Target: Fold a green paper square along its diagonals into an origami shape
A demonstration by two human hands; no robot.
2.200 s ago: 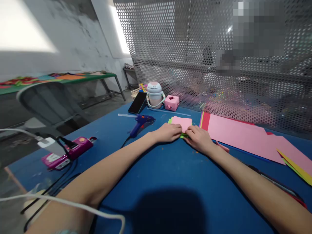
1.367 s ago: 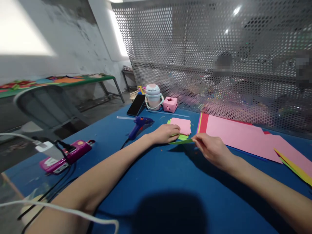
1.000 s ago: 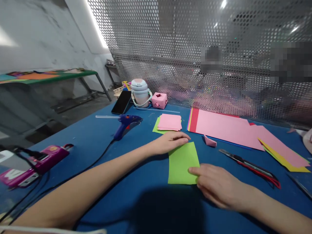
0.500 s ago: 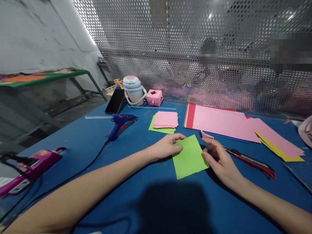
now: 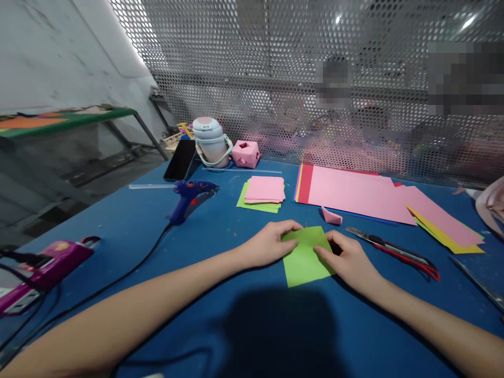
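Observation:
A green paper square (image 5: 305, 262) lies on the blue table (image 5: 220, 294) in front of me. My left hand (image 5: 270, 243) grips its far left corner with the fingertips on top. My right hand (image 5: 346, 260) holds its right edge, thumb resting on the sheet. The far part of the sheet looks slightly lifted or bent toward me. Behind it sits a stack of pink and green paper squares (image 5: 262, 191).
A blue glue gun (image 5: 189, 195) with its cord lies to the left, a utility knife (image 5: 394, 253) to the right. Large pink, red and yellow sheets (image 5: 362, 197) spread at the back right. A phone (image 5: 180, 160), a pale jug (image 5: 208, 142) and a pink cube (image 5: 244, 153) stand by the perforated screen. A magenta device (image 5: 43, 262) rests far left.
My hands drew one green sheet from the stack and laid it on the table closer to me. Both hands have now closed in on its far corners.

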